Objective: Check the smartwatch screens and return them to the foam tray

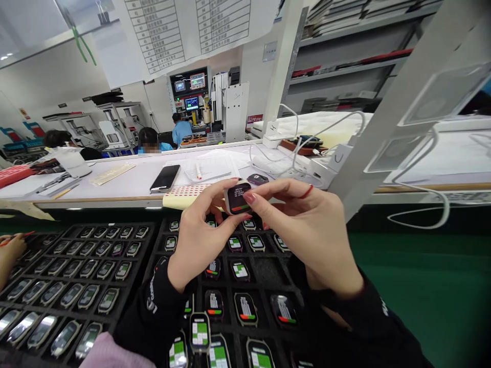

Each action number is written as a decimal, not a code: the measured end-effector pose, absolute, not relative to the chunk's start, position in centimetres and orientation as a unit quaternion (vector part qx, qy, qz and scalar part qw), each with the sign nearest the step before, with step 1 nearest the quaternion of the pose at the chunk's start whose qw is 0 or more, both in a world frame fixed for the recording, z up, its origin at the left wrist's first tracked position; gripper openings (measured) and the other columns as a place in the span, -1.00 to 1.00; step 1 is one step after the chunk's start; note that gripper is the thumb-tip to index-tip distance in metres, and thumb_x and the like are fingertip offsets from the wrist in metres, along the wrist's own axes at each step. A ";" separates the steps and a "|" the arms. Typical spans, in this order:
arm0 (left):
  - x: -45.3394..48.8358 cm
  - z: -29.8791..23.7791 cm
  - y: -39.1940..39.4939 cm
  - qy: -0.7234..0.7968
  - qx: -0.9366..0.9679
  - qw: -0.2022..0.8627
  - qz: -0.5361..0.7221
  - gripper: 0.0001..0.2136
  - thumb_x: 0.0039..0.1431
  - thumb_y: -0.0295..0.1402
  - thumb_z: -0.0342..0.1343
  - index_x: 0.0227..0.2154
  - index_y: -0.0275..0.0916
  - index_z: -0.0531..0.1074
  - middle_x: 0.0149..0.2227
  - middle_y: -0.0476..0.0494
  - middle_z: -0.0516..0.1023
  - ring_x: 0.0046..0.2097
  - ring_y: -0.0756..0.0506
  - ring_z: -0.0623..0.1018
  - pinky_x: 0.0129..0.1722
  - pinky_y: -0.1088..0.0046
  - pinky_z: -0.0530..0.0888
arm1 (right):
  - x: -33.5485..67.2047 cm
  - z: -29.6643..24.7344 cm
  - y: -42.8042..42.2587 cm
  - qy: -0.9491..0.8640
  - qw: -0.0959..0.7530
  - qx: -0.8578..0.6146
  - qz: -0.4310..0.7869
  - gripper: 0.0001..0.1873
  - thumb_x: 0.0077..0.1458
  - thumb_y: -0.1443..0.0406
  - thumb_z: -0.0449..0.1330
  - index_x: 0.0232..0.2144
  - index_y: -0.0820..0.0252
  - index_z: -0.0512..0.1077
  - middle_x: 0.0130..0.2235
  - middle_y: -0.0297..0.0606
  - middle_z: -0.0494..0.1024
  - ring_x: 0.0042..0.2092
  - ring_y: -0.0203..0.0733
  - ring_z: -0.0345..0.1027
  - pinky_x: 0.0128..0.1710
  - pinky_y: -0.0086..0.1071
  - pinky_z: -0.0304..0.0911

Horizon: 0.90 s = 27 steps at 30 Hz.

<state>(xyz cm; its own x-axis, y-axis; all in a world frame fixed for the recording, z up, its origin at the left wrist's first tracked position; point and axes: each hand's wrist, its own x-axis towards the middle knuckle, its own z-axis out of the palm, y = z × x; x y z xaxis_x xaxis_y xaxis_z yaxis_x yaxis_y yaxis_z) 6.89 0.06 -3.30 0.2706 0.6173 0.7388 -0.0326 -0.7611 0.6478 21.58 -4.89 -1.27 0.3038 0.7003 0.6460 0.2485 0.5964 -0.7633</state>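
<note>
My left hand (199,240) and my right hand (303,230) are raised together above a black tray (268,271) and both pinch one smartwatch body (237,198). Its lit screen shows text with a red and green bar. My left fingers grip its left edge, and my right thumb and forefinger hold its right edge. Under my hands the tray holds several watch bodies with lit screens, some showing green and white squares.
A second black tray (72,276) of several watch bodies lies to the left, with another person's hand (9,253) at its edge. Behind are a red-dot sticker sheet (184,194), a phone (165,178), a pen (198,170), white cables and chargers (330,153). Green mat (422,286) lies at right.
</note>
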 end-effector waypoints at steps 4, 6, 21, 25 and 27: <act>6.9 -3.2 0.0 0.200 0.742 0.287 0.572 -0.55 0.11 -0.43 0.36 0.06 -0.06 0.47 -0.19 -0.04 0.60 -0.31 0.00 0.53 -0.40 0.50 0.48 | 21.7 -1.2 -4.9 -0.570 0.686 -0.421 0.164 -0.89 0.06 0.24 0.39 -0.45 0.14 0.59 -0.43 -0.28 0.59 -0.44 -0.24 0.48 -0.63 -0.52 0.34; 6.9 -3.2 0.1 0.199 0.743 0.287 0.571 -0.55 0.10 -0.44 0.36 0.06 -0.06 0.46 -0.19 -0.03 0.60 -0.33 0.02 0.51 -0.40 0.51 0.48 | 21.7 -1.2 -4.9 -0.570 0.686 -0.422 0.163 -0.89 0.05 0.25 0.39 -0.45 0.14 0.58 -0.44 -0.29 0.59 -0.44 -0.25 0.47 -0.63 -0.53 0.34; 6.9 -3.2 0.1 0.187 0.755 0.263 0.570 -0.55 0.11 -0.46 0.35 0.06 -0.06 0.46 -0.19 -0.02 0.58 -0.34 0.03 0.50 -0.39 0.51 0.50 | 22.0 -1.3 -5.0 -0.589 0.673 -0.422 0.151 -0.88 0.08 0.24 0.38 -0.43 0.15 0.57 -0.46 -0.29 0.57 -0.46 -0.26 0.47 -0.66 -0.54 0.31; 6.9 -3.2 0.0 0.190 0.754 0.264 0.571 -0.56 0.12 -0.47 0.35 0.06 -0.04 0.47 -0.19 -0.01 0.58 -0.33 0.03 0.50 -0.39 0.52 0.50 | 22.0 -1.3 -4.9 -0.590 0.671 -0.424 0.148 -0.87 0.09 0.24 0.38 -0.43 0.16 0.56 -0.45 -0.29 0.57 -0.45 -0.26 0.47 -0.64 -0.53 0.31; 6.9 -3.2 0.0 0.191 0.754 0.261 0.572 -0.56 0.12 -0.47 0.34 0.06 -0.05 0.47 -0.18 -0.01 0.59 -0.32 0.03 0.50 -0.38 0.52 0.50 | 21.9 -1.4 -4.8 -0.590 0.674 -0.419 0.150 -0.88 0.09 0.25 0.38 -0.43 0.16 0.56 -0.45 -0.29 0.57 -0.45 -0.27 0.46 -0.64 -0.54 0.30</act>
